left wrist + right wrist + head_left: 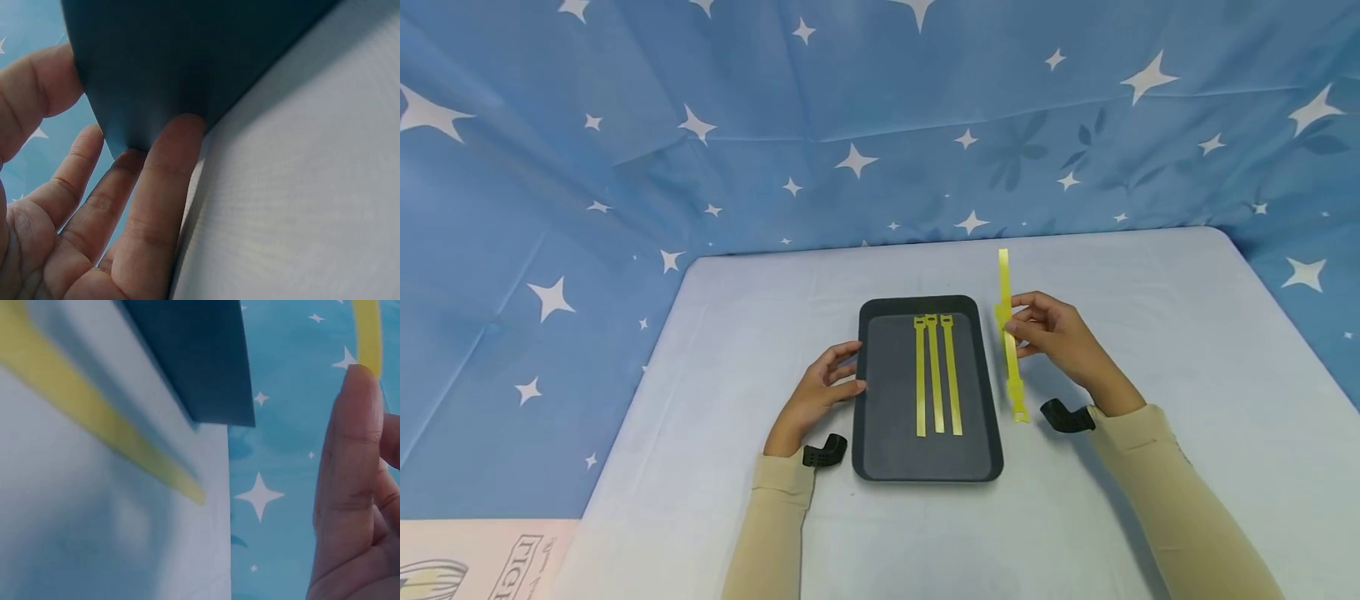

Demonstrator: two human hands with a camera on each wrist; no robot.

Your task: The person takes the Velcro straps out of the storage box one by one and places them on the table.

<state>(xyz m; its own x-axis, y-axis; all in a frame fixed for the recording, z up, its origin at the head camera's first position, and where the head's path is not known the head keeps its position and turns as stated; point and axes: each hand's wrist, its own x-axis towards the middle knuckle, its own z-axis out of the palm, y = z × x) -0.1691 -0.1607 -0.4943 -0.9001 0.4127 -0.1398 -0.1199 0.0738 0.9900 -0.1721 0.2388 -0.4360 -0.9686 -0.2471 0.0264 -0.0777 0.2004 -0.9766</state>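
A dark grey rectangular tray (887, 454) lies on the table with 3 yellow cable ties (936, 375) side by side in it, slotted heads toward the far end. My left hand (815, 396) is at the tray's left side, its fairly straight fingertips against the outer wall (175, 69). Right of the tray, my right hand (1051, 335) pinches another yellow cable tie (1004, 279) between thumb and fingers, its slotted head toward me. Below it, partly hidden, a further yellow tie (1021, 414) shows; a blurred yellow strip (112, 419) crosses the right wrist view beside the tray.
The table (760, 317) has a pale cloth. Behind it and at both sides hangs a blue curtain (910, 100) with white stars. A pink printed surface (482, 558) shows at the lower left. Each wrist wears a black mount (826, 451).
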